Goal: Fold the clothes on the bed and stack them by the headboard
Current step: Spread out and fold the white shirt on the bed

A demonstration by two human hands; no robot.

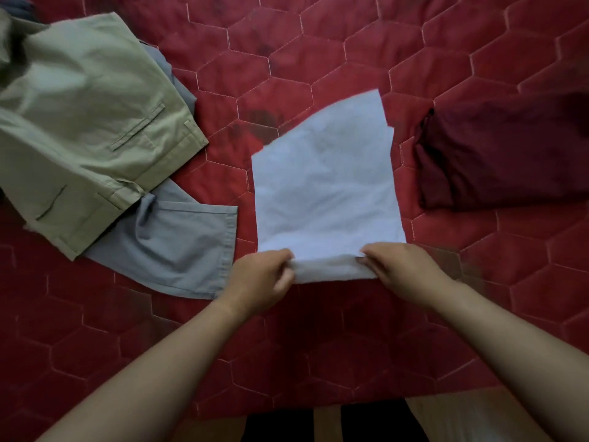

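A white garment (pixel 325 183) lies flat in the middle of the red quilted bed (pixel 318 49). Its near edge is lifted and rolled over. My left hand (pixel 259 280) pinches that edge at its left corner, and my right hand (pixel 401 271) pinches it at the right corner. Khaki trousers (pixel 86 122) lie spread at the left, on top of grey-blue trousers (pixel 178 247) whose leg sticks out toward my left hand. A folded dark maroon garment (pixel 506 154) rests at the right of the white one.
The bed's near edge (pixel 318 409) runs along the bottom, with floor and my dark feet beyond it. A dark piece of cloth (pixel 19 8) shows at the top left corner. Bare quilt stretches across the far side.
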